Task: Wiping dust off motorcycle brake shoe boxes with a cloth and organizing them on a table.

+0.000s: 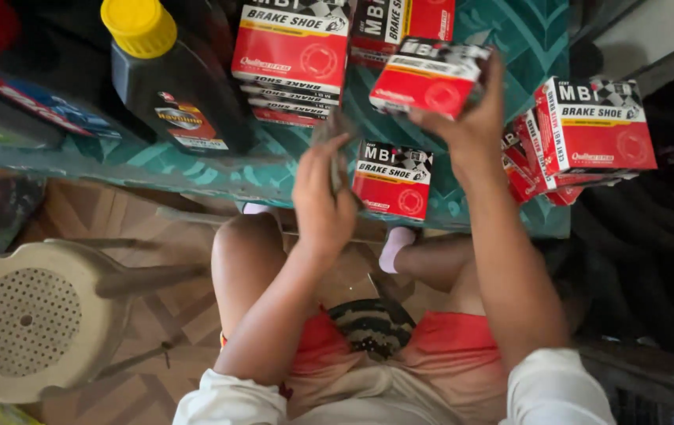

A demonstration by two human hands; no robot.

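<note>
Up at top centre of the frame the right hand [471,118] pinches a small red carton [429,76] by its end, likely light yet crushable, best held across its flat faces, while the left hand [323,197] grips a blurred dark part [335,138] just below.

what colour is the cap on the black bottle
Yellow; the cap tops the black bottle, clear in the head view.
</note>
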